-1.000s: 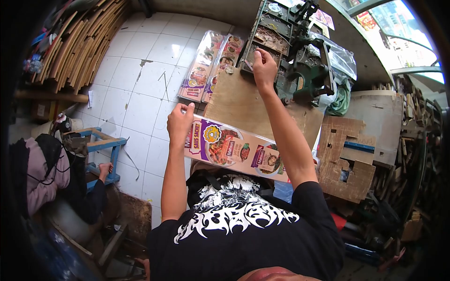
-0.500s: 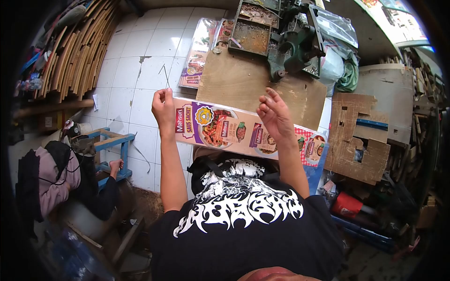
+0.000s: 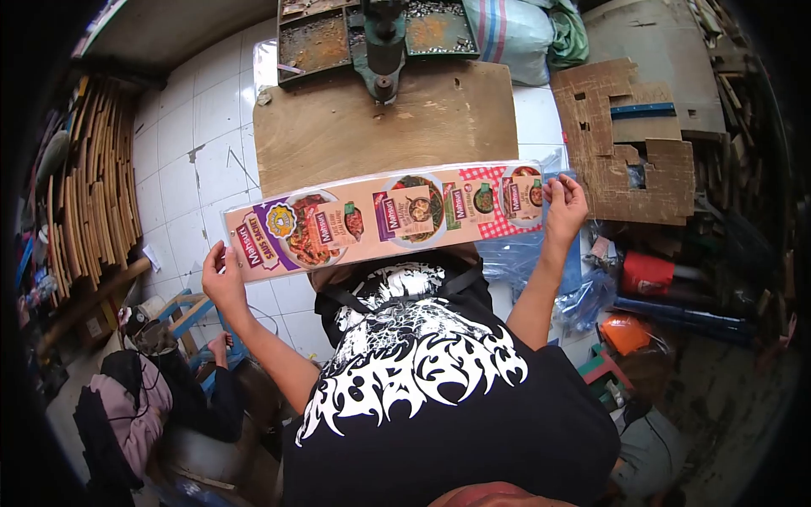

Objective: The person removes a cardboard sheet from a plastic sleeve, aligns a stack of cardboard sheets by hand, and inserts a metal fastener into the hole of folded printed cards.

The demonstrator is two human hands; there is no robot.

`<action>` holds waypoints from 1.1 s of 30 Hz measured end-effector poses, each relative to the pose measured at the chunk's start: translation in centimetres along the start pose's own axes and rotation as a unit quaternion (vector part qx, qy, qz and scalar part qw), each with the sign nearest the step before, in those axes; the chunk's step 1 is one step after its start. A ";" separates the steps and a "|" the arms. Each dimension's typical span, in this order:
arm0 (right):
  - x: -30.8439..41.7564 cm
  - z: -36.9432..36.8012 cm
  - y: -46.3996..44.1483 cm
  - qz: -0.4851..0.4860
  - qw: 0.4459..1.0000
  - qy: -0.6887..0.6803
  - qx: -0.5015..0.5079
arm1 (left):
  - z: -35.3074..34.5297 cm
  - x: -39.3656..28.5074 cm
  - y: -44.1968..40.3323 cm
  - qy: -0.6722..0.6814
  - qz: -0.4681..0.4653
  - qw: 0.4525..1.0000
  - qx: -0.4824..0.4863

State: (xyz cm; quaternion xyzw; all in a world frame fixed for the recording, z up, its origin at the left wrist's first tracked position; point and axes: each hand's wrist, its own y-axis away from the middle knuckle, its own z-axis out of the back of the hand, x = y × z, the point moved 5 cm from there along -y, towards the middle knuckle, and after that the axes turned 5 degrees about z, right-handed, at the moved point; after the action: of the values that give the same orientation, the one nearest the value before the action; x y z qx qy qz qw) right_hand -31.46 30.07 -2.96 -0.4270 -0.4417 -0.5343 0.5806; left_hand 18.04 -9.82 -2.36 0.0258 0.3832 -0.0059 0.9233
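Observation:
A long printed strip (image 3: 363, 245) with food pictures and the words "Mahsuri Saus Sachet" stretches across in front of my body, rising slightly toward the right. Its surface is glossy. My left hand (image 3: 225, 277) is closed at the strip's left end, thumb and fingers at the edge. At the opposite end, my right hand (image 3: 564, 209) pinches the right edge. Behind the strip lies a worn wooden board (image 3: 380, 135), its near edge partly covered. On the board's far side stands a dark green machine (image 3: 384, 72) with metal trays (image 3: 314, 46) holding small bits.
Upright wooden slats (image 3: 97, 186) line the left wall. Another person's hand (image 3: 220, 346) is near a blue frame (image 3: 187, 314) at lower left. Cut brown boards (image 3: 591, 169) lean at right, near a red object (image 3: 647, 275) and blue plastic sheeting (image 3: 528, 262). A striped sack (image 3: 511, 38) sits behind.
My hands have moved apart, from above the strip to its two ends, and now grip it. The strip tilts differently, and the camera view has shifted.

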 end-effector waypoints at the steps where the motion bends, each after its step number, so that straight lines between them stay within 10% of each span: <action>1: -0.7 0.7 -0.2 0.003 1.000 0.011 -0.014 | -0.2 0.6 -0.2 0.018 0.013 1.000 0.010; 33: 2.5 1.3 -0.4 -0.017 0.998 0.051 -0.040 | -0.3 -1.1 -0.5 -0.001 0.025 0.998 0.049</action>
State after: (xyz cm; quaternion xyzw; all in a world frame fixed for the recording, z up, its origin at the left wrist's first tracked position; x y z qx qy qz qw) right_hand -31.79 30.68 -0.21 -0.4142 -0.3973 -0.5823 0.5758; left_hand 17.03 -10.27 -1.78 0.0804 0.3811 -0.0014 0.9210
